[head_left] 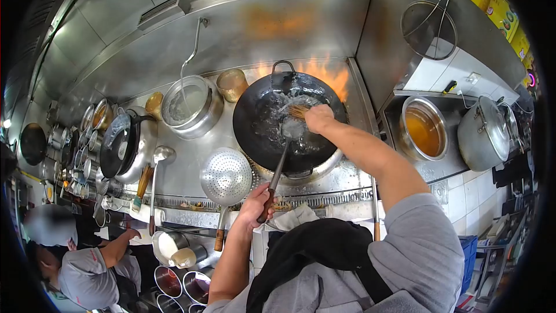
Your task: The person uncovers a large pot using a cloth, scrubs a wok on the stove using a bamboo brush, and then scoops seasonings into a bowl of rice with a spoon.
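A large black wok sits on the burner with water swirling inside and flames rising behind its far right rim. My right hand is closed round a bamboo brush over the wok's middle. Closed on the dark handle of a ladle, my left hand is in front of the wok, and the ladle's bowl lies in the water near the brush tips. A perforated skimmer rests just left of the wok, its wooden-ended handle pointing toward me.
Left of the wok are a metal pot under a tap, a spare ladle and another brush. A pot of amber liquid and a lidded pot are at right. A co-worker is at lower left.
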The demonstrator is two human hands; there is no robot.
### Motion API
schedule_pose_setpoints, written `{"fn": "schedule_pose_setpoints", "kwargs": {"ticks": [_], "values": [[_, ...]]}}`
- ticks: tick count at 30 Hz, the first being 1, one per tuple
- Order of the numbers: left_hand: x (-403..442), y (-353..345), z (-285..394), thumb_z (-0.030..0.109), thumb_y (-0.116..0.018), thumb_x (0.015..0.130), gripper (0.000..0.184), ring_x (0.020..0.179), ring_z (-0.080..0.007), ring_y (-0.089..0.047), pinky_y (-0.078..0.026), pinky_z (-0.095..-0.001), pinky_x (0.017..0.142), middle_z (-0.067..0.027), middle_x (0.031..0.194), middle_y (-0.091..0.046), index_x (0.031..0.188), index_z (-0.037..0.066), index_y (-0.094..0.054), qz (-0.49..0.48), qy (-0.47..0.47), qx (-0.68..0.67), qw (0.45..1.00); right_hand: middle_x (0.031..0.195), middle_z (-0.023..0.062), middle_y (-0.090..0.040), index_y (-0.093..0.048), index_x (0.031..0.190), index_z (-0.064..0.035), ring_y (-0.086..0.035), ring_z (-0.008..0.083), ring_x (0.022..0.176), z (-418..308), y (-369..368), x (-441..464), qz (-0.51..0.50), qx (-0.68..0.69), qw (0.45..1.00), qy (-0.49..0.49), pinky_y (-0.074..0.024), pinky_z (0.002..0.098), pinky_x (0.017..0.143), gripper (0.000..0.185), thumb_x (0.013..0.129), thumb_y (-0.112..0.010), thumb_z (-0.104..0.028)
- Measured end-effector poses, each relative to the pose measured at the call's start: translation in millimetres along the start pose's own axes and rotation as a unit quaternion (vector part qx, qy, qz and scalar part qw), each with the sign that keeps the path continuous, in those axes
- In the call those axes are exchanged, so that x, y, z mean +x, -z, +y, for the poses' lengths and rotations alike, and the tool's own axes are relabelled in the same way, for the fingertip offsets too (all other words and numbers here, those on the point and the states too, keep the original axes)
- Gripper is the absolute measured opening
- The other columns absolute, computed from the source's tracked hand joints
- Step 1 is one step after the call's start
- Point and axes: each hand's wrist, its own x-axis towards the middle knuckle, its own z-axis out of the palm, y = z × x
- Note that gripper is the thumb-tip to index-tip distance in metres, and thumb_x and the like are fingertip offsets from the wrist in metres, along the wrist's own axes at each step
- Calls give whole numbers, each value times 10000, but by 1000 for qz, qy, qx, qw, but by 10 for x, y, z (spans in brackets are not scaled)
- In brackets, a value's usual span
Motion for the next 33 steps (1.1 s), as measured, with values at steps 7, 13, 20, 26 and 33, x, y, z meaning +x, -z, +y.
{"fn": "schedule_pose_setpoints", "kwargs": {"ticks": [7,13,20,26,33], "values": [[-22,2,-95,177,-416,1023,500,543,-152,-457,-391,-284,446,-88,868,-562,1491,98,-258,2,-8,-8,1000,958,118,-721,-716,1037,-129,-694,284,946,-88,-219,-688,-59,-3,996,73,-547,422,784,273,807,-575,-173],[-183,264,-145,125,-526,887,586,912,-402,-644,-517,-482,800,-237,988,-605,1448,68,-369,133,-297,586,742,1136,109,-682,-465,1396,-369,-656,310,1031,914,221,-426,-63,29,992,-110,-522,438,862,582,828,-574,-303],[-592,238,-36,86,-529,860,630,863,-341,-659,-556,-462,717,-132,1004,-587,1449,276,-408,169,-180,792,559,1192,159,-607,-359,1458,-381,-644,344,1004,819,945,-1295,85,92,992,-32,-528,436,840,716,825,-683,-303],[-551,211,-148,76,-536,852,640,857,-335,-656,-556,-457,711,-125,1047,-570,1442,296,-422,176,-187,777,575,1057,188,-587,-432,1429,-367,-664,367,780,64,-34,-1128,5,28,991,131,-555,443,704,684,817,-598,-109],[-544,339,-289,84,-616,839,732,797,-295,-662,-541,-428,679,-147,991,-589,1492,253,-332,139,-278,709,633,1084,184,-604,-387,1455,-373,-660,354,896,439,517,-891,-17,21,999,21,-538,441,788,710,810,-611,-177]]}}
